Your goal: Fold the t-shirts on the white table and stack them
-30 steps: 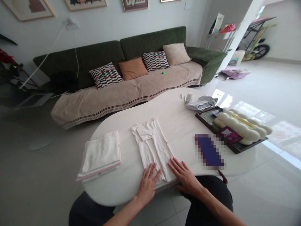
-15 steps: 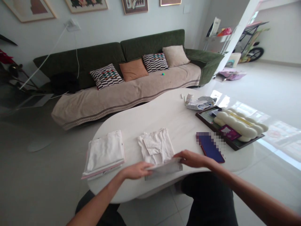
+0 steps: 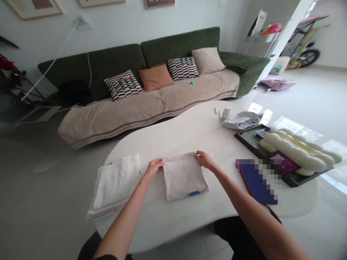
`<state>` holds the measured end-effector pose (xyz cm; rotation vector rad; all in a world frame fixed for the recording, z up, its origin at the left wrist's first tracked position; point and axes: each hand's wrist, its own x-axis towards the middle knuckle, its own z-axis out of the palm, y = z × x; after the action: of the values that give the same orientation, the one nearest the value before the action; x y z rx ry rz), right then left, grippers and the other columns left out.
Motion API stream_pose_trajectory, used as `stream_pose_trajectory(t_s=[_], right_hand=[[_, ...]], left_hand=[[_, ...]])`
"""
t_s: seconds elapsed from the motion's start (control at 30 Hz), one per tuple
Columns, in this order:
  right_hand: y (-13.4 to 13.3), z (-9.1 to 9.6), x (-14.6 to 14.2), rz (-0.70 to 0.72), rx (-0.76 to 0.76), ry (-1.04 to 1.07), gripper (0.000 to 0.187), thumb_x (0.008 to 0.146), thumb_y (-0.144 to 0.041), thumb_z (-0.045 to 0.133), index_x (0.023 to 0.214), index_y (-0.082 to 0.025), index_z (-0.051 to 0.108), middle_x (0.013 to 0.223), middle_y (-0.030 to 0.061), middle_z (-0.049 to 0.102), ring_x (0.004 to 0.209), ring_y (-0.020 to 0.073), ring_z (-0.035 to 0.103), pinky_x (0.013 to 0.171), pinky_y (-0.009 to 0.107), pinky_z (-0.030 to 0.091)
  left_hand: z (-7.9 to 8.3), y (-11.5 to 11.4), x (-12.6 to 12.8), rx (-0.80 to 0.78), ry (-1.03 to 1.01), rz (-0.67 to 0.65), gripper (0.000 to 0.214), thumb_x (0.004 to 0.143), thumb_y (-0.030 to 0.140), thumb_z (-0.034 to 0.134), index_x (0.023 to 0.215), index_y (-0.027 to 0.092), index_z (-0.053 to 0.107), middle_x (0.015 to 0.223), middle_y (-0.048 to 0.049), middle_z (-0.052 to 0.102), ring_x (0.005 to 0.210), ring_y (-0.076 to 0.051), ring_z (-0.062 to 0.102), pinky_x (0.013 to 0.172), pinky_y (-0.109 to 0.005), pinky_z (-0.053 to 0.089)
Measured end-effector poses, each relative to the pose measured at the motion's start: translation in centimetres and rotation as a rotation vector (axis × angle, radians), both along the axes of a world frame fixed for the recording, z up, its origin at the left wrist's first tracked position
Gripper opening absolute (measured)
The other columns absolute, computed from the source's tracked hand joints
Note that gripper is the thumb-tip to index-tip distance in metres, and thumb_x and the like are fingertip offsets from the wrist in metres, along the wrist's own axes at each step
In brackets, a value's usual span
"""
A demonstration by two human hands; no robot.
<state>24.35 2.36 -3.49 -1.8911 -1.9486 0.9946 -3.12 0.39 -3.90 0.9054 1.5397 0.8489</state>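
- A stack of folded white cloths (image 3: 115,184) lies at 9 o'clock of the left hand (image 3: 154,168), just beside it on the white table (image 3: 189,130).
- At 3 o'clock of the right hand (image 3: 205,160) lies a flat dark blue item (image 3: 256,182), partly blurred. Past it a dark tray (image 3: 240,139) carries a cream ridged object (image 3: 298,151).
- A crumpled packet (image 3: 240,119) sits at 1 o'clock, well apart.
- Nothing stands between the two hands.
- The folded white garment (image 3: 184,177) lies flat near the table's near edge. Its far edge runs between the hands.
- The left hand's fingers are pressed together on the garment's far left corner, and the right hand pinches its far right corner. The rest of the cloth stretches toward 6 o'clock from both grips.
- Counted: one garment in hand, one stack, one tray, and four cushions on the green sofa (image 3: 176,47) at 12 o'clock.
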Motion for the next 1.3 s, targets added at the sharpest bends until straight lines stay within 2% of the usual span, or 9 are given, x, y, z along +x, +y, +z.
stream_pose_trajectory(t_s=[0.13,0.27,0.47,0.57,0.67,0.83,1.03,1.17,1.3], right_hand=[[-0.1,0.4,-0.9,-0.075,0.136,-0.105,0.023,0.086,-0.023,0.039,0.101,-0.015,0.054,0.085,0.0075,0.062,0.076,0.0152,0.057,0.066,0.024,0.041],[-1.8,0.9,-2.7,-0.093,0.265,-0.196,0.035,0.088,-0.019,0.031,0.120,-0.013,0.043,0.114,0.0154,0.052,0.099,0.0213,0.052,0.078,0.032,0.040],[-5.1,-1.3,-4.2,0.252,0.382,-0.288,0.053,0.086,-0.038,0.039,0.136,-0.022,0.027,0.144,0.0050,0.020,0.132,0.0232,0.011,0.102,0.043,0.019],[-5.0,-1.9,-3.9,0.276,0.331,-0.378,0.059,0.088,-0.046,0.031,0.139,-0.022,0.017,0.146,0.0053,0.012,0.133,0.0232,0.003,0.102,0.048,0.016],[-5.0,-1.0,-4.7,0.245,0.308,-0.414,0.059,0.087,-0.047,0.031,0.139,-0.022,0.017,0.146,0.0072,0.009,0.133,0.0254,0.001,0.101,0.053,0.012],[-7.1,-0.2,-8.4,0.290,0.383,-0.337,0.063,0.083,-0.058,0.030,0.139,-0.033,0.013,0.147,0.0020,-0.001,0.132,0.0297,-0.007,0.099,0.059,0.006],[-8.3,-0.1,-9.6,0.354,0.131,-0.264,0.065,0.080,-0.060,0.036,0.137,-0.033,0.020,0.147,0.0035,0.007,0.131,0.0323,-0.008,0.097,0.061,0.002],[-9.8,1.3,-10.5,0.209,0.096,0.015,0.079,0.074,-0.058,0.047,0.138,-0.021,0.021,0.143,0.0133,0.021,0.131,0.0311,0.013,0.098,0.052,0.021],[-11.5,2.7,-11.5,-0.037,0.202,0.512,0.074,0.065,-0.032,0.058,0.133,-0.021,0.030,0.131,0.0086,0.041,0.119,0.0235,0.039,0.095,0.037,0.034]], left_hand=[[-0.9,0.4,0.7,0.084,0.183,0.058,0.016,0.065,0.020,0.065,0.079,0.017,0.059,0.061,-0.0001,0.063,0.058,-0.013,0.059,0.058,-0.024,0.046],[-1.5,0.0,1.2,0.178,0.394,0.091,0.012,0.066,0.017,0.062,0.077,0.018,0.059,0.059,0.0004,0.062,0.064,-0.015,0.060,0.064,-0.025,0.044],[-1.8,-1.4,1.5,0.251,0.600,0.111,0.019,0.073,0.019,0.055,0.091,0.015,0.057,0.084,-0.0084,0.063,0.084,-0.020,0.059,0.080,-0.031,0.041],[-1.8,-1.7,2.0,0.236,0.794,0.094,0.031,0.075,0.022,0.053,0.104,0.012,0.052,0.108,-0.0166,0.055,0.109,-0.025,0.047,0.091,-0.035,0.033],[-1.4,-1.5,2.5,0.159,0.906,0.032,0.036,0.075,0.031,0.054,0.104,0.010,0.052,0.111,-0.0201,0.053,0.111,-0.028,0.045,0.090,-0.036,0.033],[-0.5,-1.5,2.2,0.060,0.827,-0.013,0.032,0.067,0.036,0.063,0.088,0.013,0.056,0.091,-0.0162,0.062,0.094,-0.028,0.056,0.076,-0.031,0.039],[0.9,-2.3,1.7,0.042,0.654,-0.047,0.012,0.073,0.028,0.056,0.077,0.017,0.053,0.078,-0.0062,0.063,0.080,-0.019,0.059,0.067,-0.025,0.041],[2.5,-4.1,3.0,0.037,0.455,-0.066,0.016,0.079,0.026,0.047,0.090,0.016,0.050,0.072,-0.0015,0.062,0.068,-0.013,0.059,0.059,-0.022,0.044],[6.2,-7.0,4.6,0.094,0.140,-0.237,0.028,0.081,0.040,0.045,0.097,0.017,0.051,0.081,-0.0023,0.065,0.077,-0.014,0.062,0.069,-0.025,0.047]])
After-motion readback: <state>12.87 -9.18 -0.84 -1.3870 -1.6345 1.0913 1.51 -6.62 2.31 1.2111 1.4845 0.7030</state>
